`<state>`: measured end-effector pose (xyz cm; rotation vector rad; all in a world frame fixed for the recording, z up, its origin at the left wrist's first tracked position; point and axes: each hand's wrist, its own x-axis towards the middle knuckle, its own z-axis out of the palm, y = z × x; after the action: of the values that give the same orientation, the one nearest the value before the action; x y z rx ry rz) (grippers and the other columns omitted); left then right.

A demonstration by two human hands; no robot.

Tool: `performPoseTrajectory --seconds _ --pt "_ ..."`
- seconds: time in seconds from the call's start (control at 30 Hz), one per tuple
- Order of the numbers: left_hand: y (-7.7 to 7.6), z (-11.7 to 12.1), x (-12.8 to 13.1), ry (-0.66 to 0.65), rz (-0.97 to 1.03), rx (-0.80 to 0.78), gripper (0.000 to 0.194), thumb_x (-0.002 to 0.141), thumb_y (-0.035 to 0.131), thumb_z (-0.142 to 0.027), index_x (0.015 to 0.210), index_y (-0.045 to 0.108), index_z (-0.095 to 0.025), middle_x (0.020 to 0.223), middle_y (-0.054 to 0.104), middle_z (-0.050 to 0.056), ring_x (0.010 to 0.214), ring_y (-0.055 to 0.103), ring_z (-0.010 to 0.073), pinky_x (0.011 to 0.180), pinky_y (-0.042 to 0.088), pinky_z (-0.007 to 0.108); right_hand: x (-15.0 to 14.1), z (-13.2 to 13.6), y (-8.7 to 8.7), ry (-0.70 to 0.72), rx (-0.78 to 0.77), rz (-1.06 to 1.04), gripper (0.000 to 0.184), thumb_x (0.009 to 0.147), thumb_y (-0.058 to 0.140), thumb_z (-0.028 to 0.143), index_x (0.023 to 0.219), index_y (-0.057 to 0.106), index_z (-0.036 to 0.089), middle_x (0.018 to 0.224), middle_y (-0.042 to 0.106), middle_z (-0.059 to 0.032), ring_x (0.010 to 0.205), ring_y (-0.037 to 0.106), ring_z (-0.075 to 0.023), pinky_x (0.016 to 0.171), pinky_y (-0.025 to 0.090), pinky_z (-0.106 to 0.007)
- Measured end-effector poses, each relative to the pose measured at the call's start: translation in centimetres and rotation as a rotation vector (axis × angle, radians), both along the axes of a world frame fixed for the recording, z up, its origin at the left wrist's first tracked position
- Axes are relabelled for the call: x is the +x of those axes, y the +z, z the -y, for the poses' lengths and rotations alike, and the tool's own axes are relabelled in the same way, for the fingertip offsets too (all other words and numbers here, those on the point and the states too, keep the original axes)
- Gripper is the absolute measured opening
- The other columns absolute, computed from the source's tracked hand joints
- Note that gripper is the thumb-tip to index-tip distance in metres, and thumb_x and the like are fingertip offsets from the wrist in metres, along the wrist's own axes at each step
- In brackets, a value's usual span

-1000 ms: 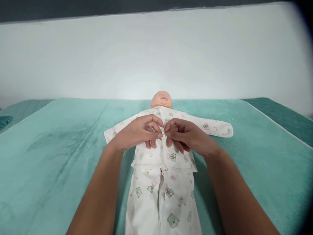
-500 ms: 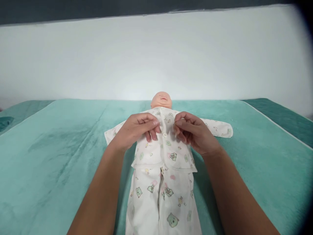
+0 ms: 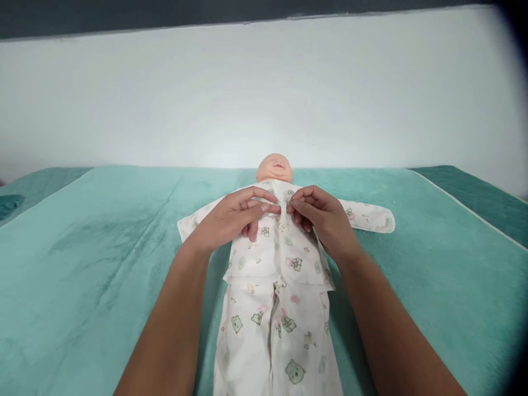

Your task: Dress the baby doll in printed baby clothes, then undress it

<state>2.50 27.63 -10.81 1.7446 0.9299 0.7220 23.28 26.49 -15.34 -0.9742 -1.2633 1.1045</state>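
Note:
A baby doll (image 3: 274,166) lies on its back, head at the far end. It wears a white baby shirt (image 3: 264,258) printed with small bears, and matching trousers (image 3: 295,341). My left hand (image 3: 243,215) is at the chest, its fingers reaching to the front edge and the thumb pressed close, seemingly holding the cloth. Opposite it, my right hand (image 3: 319,212) pinches the shirt's front edge between thumb and fingers. A pale button (image 3: 282,226) shows just below the hands. Whatever lies between the fingertips is too small to make out.
The doll rests on a teal plush cover (image 3: 103,275) that spreads to both sides. Darker teal padding (image 3: 478,187) borders it on the right. Behind stands a white wall (image 3: 264,93). The shirt's sleeves stretch out sideways.
Both hands have come closer together at the shirt's front edge. The left fingers have straightened towards it, and the shirt has shifted slightly right.

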Motion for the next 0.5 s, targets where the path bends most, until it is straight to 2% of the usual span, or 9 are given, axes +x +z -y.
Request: performPoseTrajectory --seconds 0.07,0.13,0.2,0.27,0.43,0.5 --pt "0.0 0.1 0.2 -0.002 0.0 -0.006 0.025 0.094 0.054 -0.04 0.112 0.064 -0.025 0.045 0.052 -0.001 0.105 0.067 0.0241 0.057 0.045 0.023 0.0 0.0 0.0 0.003 0.001 -0.002 0.005 0.086 0.063 0.025 0.084 0.061 0.022 0.076 0.066 0.001 0.058 0.052 -0.0086 0.047 0.036 -0.02" --pt "-0.1 0.0 0.5 0.04 0.03 -0.005 0.023 0.093 0.055 -0.038 0.109 0.064 -0.024 0.056 0.061 -0.001 0.078 0.069 0.0186 0.054 0.044 0.023 0.1 0.0 -0.1 0.004 0.0 -0.004 0.005 0.086 0.063 0.026 0.084 0.061 0.022 0.076 0.066 0.0008 0.059 0.053 -0.0087 0.047 0.036 -0.02" --pt "-0.3 -0.1 0.9 0.089 0.075 -0.001 0.021 0.092 0.056 -0.036 0.107 0.063 -0.023 0.079 0.071 0.001 0.053 0.058 0.0097 0.048 0.041 0.023 0.1 0.0 -0.1 0.003 -0.002 -0.005 0.005 0.086 0.063 0.026 0.085 0.061 0.022 0.077 0.067 0.0004 0.059 0.053 -0.0089 0.047 0.035 -0.02" --pt "-0.5 -0.2 1.1 0.115 0.101 0.006 0.02 0.092 0.056 -0.035 0.105 0.062 -0.022 0.093 0.072 0.003 0.045 0.05 0.0053 0.045 0.039 0.022 0.0 0.1 0.0 0.002 -0.002 0.004 0.006 0.086 0.063 0.028 0.085 0.061 0.022 0.078 0.068 0.0 0.059 0.053 -0.009 0.047 0.036 -0.02" --pt "-0.7 -0.3 1.2 0.173 0.058 0.024 0.021 0.092 0.055 -0.039 0.102 0.063 -0.023 0.075 0.071 0.0 0.041 0.046 0.0068 0.043 0.035 0.023 -0.1 0.3 0.3 0.025 0.012 0.029 0.009 0.088 0.062 0.031 0.093 0.064 0.023 0.083 0.07 -0.0011 0.057 0.049 -0.0092 0.048 0.035 -0.022" --pt "-0.7 -0.3 1.2 0.177 0.023 0.021 0.022 0.091 0.056 -0.041 0.103 0.064 -0.023 0.072 0.071 0.001 0.044 0.051 0.0094 0.045 0.037 0.024 -0.1 0.4 0.3 0.025 0.018 0.032 0.011 0.088 0.061 0.032 0.095 0.064 0.023 0.083 0.071 -0.0013 0.056 0.048 -0.0093 0.048 0.035 -0.023"
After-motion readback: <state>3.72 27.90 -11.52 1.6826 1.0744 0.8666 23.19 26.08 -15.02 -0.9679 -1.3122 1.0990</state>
